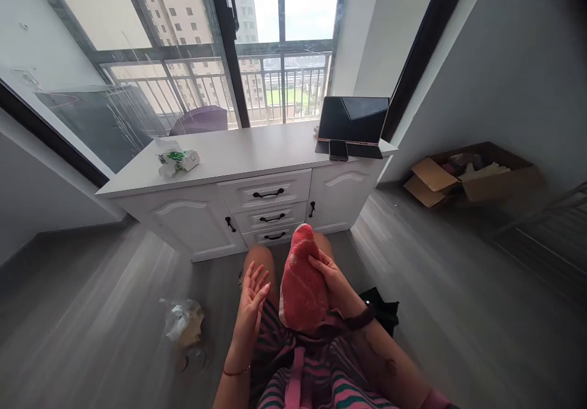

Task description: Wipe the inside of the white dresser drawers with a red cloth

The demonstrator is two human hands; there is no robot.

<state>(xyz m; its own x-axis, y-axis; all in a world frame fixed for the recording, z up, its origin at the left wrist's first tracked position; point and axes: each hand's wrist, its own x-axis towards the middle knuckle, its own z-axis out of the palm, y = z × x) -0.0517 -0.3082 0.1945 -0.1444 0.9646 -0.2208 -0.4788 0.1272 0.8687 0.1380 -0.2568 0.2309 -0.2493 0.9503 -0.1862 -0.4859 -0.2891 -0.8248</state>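
Upright above my lap is a red, fuzzy, foot-shaped cloth piece (302, 283) with a pale edge and a few light marks; whether it is a sock, a slipper or a folded cloth I cannot tell. My right hand (331, 279) grips its right side, thumb on the near face and the fingers hidden behind. To its left, my left hand (252, 290) is raised palm up with the fingers spread. It holds nothing and stays apart from the cloth piece.
A white cabinet (265, 213) stands in front of my knees, bearing a tissue pack (181, 161), a phone (338, 150) and a tablet (354, 120). A plastic bag (183, 322) lies on the left floor, a black item (383, 310) on the right. An open cardboard box (495, 186) sits at the right wall.
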